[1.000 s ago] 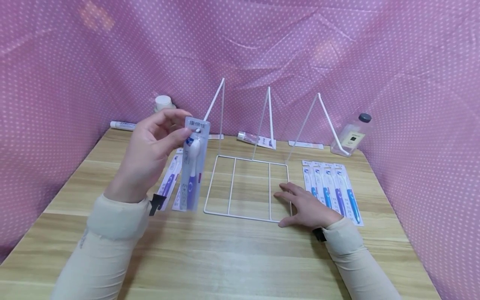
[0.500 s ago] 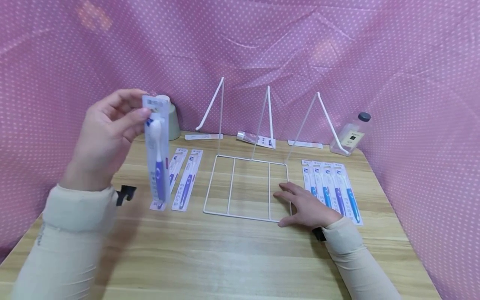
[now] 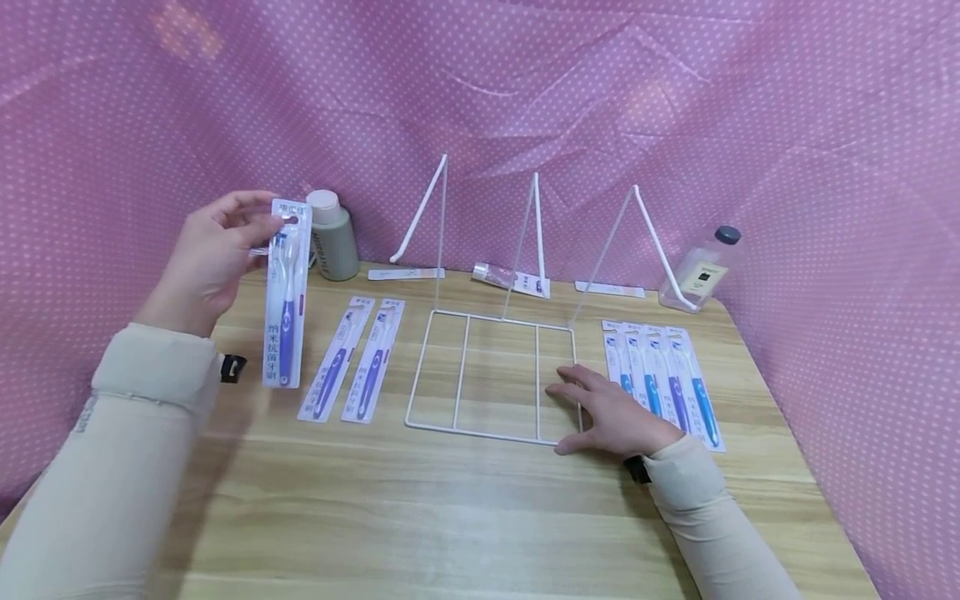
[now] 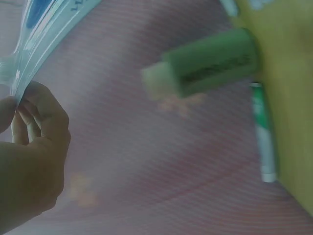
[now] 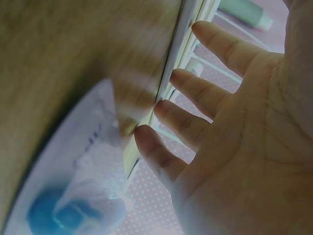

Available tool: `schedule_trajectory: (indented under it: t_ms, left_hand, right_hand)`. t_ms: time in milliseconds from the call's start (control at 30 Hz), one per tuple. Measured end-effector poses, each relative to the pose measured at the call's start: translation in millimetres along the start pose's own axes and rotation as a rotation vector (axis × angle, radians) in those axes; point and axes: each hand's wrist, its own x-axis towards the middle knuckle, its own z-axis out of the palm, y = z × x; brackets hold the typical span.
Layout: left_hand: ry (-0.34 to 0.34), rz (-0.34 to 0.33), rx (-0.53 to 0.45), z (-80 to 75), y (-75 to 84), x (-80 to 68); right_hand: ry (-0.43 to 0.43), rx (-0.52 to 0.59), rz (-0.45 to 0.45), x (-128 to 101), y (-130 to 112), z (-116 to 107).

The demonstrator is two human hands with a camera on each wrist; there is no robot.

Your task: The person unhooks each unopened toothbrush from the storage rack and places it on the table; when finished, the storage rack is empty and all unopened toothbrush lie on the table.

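My left hand [image 3: 210, 262] pinches the top of a packaged toothbrush [image 3: 287, 308] with a purple handle, holding it upright above the table's left side. In the left wrist view the clear package [image 4: 41, 41] bends slightly between thumb and fingers. Two more purple packaged toothbrushes, an outer one [image 3: 335, 362] and an inner one [image 3: 373, 360], lie side by side left of a white wire rack [image 3: 537, 375]. My right hand [image 3: 611, 412] rests at the rack's right edge, fingers spread; the right wrist view shows its fingertips [image 5: 146, 134] along the wire.
Several packaged toothbrushes [image 3: 678, 383], blue and purple, lie in a row right of the rack. Behind stand a grey-green bottle [image 3: 336, 246] and a clear black-capped bottle [image 3: 701, 271]. A toothpaste tube [image 3: 512, 279] lies behind the rack, whose three bent arms rise high.
My left hand has moved left, away from the rack, with the packaged toothbrush, uncovering the two packages on the table. The right hand has stayed in place.
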Motion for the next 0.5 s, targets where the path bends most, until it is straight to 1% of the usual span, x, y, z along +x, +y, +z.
schedule_trajectory:
  t_ms: [100,200,267,433,500]
  left_hand:
    - [0.023,-0.055,0.074,-6.2,-15.0,15.2]
    - [0.046,-0.096,0.095,-11.8,-29.8,30.5]
    - [0.048,-0.122,0.146,-13.9,-39.1,39.7]
    - [0.011,-0.2,0.339,-15.8,-62.9,58.9]
    - [-0.001,-0.235,0.377,-15.4,-73.2,65.2]
  right_hand:
    - [-0.001,0.002,0.0,0.0,-0.9,-0.6]
    - [0.001,0.0,-0.003,0.0,-1.9,-1.2]
    - [0.003,-0.002,-0.003,-0.2,-2.4,-1.4]
    - [0.008,-0.003,-0.003,-0.5,-1.8,-1.0]
    - [0.009,-0.005,-0.004,-0.5,-1.4,-0.6]
